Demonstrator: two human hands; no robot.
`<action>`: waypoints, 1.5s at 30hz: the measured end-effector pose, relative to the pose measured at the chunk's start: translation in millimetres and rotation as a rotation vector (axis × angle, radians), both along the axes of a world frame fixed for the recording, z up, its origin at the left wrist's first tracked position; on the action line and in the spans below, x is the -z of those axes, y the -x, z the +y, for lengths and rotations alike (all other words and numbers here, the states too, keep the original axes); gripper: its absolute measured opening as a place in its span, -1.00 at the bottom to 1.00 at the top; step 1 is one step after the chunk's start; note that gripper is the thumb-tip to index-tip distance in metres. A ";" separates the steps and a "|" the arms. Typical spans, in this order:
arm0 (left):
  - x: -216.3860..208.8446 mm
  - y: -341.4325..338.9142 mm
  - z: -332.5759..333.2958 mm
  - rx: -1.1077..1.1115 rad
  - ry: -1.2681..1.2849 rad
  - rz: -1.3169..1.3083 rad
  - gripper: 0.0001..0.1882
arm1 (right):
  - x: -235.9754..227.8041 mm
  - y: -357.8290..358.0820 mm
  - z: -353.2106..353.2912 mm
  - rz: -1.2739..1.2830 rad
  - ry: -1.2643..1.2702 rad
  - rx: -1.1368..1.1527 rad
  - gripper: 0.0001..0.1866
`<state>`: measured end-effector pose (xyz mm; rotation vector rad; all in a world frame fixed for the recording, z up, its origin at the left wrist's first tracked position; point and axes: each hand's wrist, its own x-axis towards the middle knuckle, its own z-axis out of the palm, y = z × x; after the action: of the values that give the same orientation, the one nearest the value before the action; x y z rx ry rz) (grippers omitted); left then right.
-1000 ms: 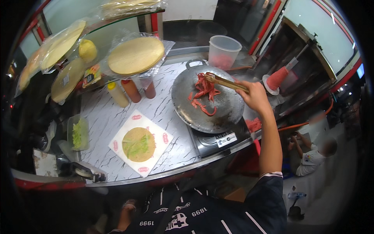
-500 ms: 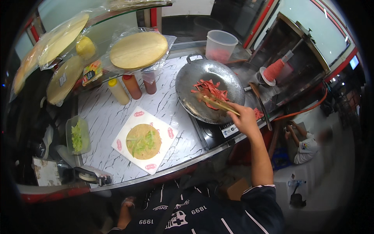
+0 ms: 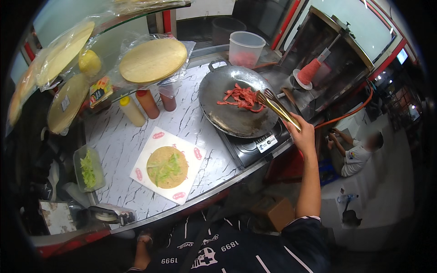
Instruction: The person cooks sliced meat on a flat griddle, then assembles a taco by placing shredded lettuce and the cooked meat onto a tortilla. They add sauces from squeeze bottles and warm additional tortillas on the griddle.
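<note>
My right hand (image 3: 302,135) is closed around gold tongs (image 3: 283,112), whose slotted heads hover over the right side of a dark wok (image 3: 216,91). Strips of red meat (image 3: 242,97) lie heaped in the middle of the wok, beside the tongs. The wok rests on a black portable stove (image 3: 237,152). To its left, a round flatbread (image 3: 157,176) topped with shredded lettuce (image 3: 169,168) lies on a square white paper (image 3: 183,187). Low in front of the counter hangs my left hand (image 3: 144,238), dim and small; its fingers cannot be made out.
Sauce bottles (image 3: 148,105) line the back of the marbled counter (image 3: 107,129). A lettuce tub (image 3: 99,179) sits at the left. Stacked flatbreads (image 3: 154,61) lie in plastic behind. Beyond the wok stand a clear bucket (image 3: 246,48) and a meat cone (image 3: 309,73) on a spit. A seated person (image 3: 357,154) is at right.
My right hand has drawn the tongs up and to the right, off the meat toward the wok's right rim. The strips now sit in a tighter heap. The whole view has shifted slightly.
</note>
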<state>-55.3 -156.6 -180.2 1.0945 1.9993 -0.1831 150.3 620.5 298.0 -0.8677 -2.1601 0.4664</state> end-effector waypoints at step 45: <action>-46.4 -59.1 162.0 -0.134 0.199 -0.050 -0.44 | 7.2 86.3 66.6 -0.212 -0.090 -0.512 -0.63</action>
<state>3.8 5.4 -133.8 0.8291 1.9551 -0.2750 63.9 687.1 290.9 -0.3144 -2.5819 0.5384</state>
